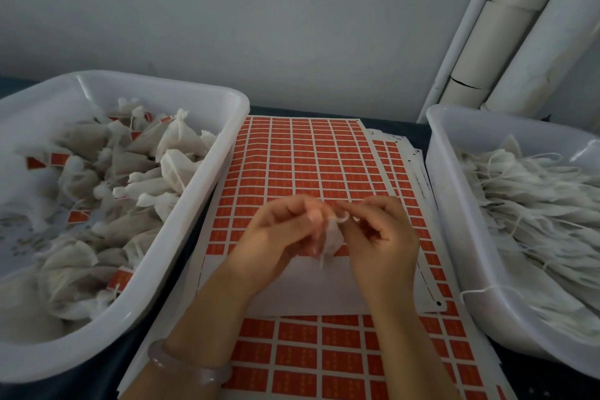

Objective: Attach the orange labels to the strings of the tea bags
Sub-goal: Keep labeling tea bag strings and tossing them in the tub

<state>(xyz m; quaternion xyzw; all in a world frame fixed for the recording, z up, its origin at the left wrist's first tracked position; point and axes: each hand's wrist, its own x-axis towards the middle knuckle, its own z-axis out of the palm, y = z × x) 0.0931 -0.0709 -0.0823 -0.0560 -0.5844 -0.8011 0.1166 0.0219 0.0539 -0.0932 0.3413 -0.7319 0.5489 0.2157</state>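
I hold both hands over the middle of the worktop. My left hand (279, 234) has its fingers curled in a closed grip round a small white mesh tea bag (332, 239), which hangs just above the sheets. My right hand (383, 237) comes in from 3 o'clock, and its thumb and forefinger pinch the thin white string (343, 218) at the top of the bag; the picture is blurred there, so I cannot tell whether a label is on it. A pale translucent bangle (188, 367) sits on my left wrist.

Under my hands lies a big white sheet of orange rectangular labels (308, 156), running away towards 12 o'clock, with further sheets fanned out beneath it at 3 and 6 o'clock. A bare white strip of backing paper (324, 292) crosses it just below my hands.

At 9 o'clock stands a white plastic tub (227, 127) piled with filled tea bags, several showing orange tags. At 3 o'clock a second white plastic tub (435, 146) holds flat white bags with loose strings. The dark blue worktop (393, 123) shows between the sheets and the tubs. A plain pale grey wall (259, 26) rises at 12 o'clock, and white pipes and pale tubes (506, 26) lean against it at 1 o'clock.
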